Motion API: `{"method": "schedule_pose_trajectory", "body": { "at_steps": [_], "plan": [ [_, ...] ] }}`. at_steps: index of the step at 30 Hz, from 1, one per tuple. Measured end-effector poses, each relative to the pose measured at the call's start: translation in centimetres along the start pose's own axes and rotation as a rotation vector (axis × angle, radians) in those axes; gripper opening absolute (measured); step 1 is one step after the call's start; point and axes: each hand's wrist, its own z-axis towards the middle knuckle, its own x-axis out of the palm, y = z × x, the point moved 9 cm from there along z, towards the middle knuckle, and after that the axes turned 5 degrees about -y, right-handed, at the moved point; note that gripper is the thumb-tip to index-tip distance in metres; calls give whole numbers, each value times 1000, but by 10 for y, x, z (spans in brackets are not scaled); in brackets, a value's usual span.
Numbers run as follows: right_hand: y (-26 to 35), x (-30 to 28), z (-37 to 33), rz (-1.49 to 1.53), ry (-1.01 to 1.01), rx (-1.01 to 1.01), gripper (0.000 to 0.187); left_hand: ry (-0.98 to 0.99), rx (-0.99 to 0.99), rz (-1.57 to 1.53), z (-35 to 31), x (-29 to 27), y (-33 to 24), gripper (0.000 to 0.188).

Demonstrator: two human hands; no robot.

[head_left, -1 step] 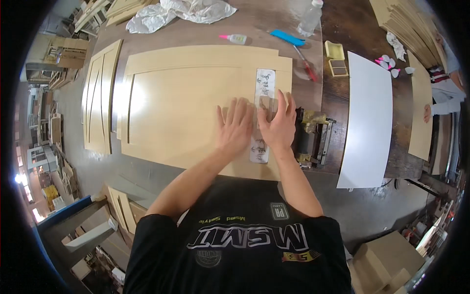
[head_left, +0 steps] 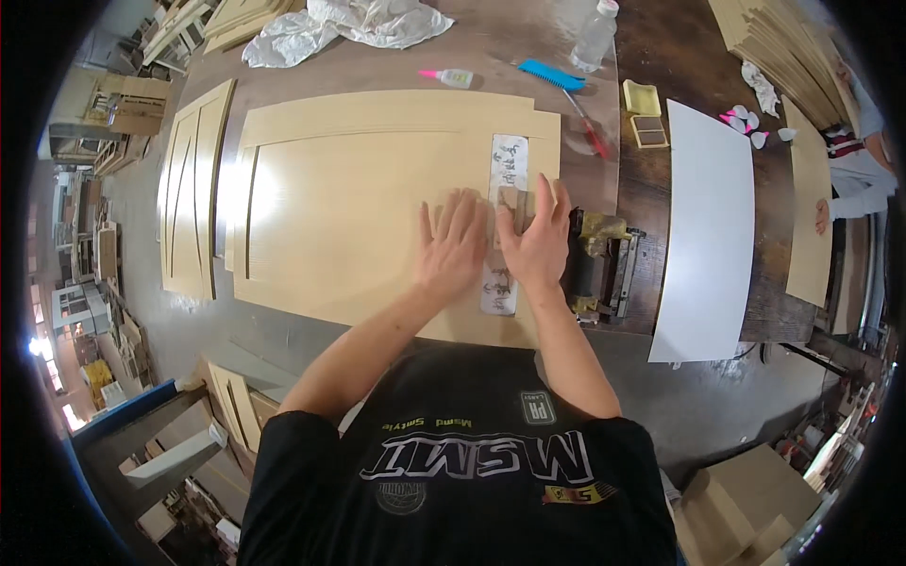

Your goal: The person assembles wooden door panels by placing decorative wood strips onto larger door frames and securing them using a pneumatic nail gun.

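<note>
A pale wood-toned cabinet door panel (head_left: 349,189) lies flat before me, with a raised frame around its middle. Along its right part runs a narrow white strip (head_left: 510,151) with dark handwriting. My left hand (head_left: 453,243) rests flat on the panel just left of the strip, fingers stretched and apart. Over the strip, my right hand (head_left: 535,241) has its thumb and fingers on either side of a small brown block (head_left: 511,200). Part of that block is hidden under the hand.
Right of the panel sits a nail gun (head_left: 604,264), then a white board (head_left: 708,226). Beyond the panel are a glue bottle (head_left: 457,77), a blue brush (head_left: 551,74), a clear bottle (head_left: 595,38) and a yellow box (head_left: 642,97). Another person's hand (head_left: 822,216) touches a board at far right.
The small brown block under my right hand shows more clearly now, where it looked smeared before. Both hands keep nearly the same place.
</note>
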Motion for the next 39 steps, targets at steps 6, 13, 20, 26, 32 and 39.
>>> {"method": "schedule_pose_trajectory", "body": {
  "at_steps": [6,13,20,26,32,39],
  "plan": [
    [-7,-7,2,30,-21,94,76,131,147,-13,66,1,28,71],
    [-10,3,11,-49,46,101,76,485,298,116,111,-17,20,86],
    [-2,2,13,-119,11,-31,76,509,354,356,124,-10,6,99],
    [3,3,8,-118,103,41,82,559,172,-6,97,-8,34,104],
    [1,7,20,-8,85,58,107,320,-50,-269,61,-19,57,111],
    [21,32,64,-197,357,341,140,414,17,-276,63,-19,75,119]
  ]
}}
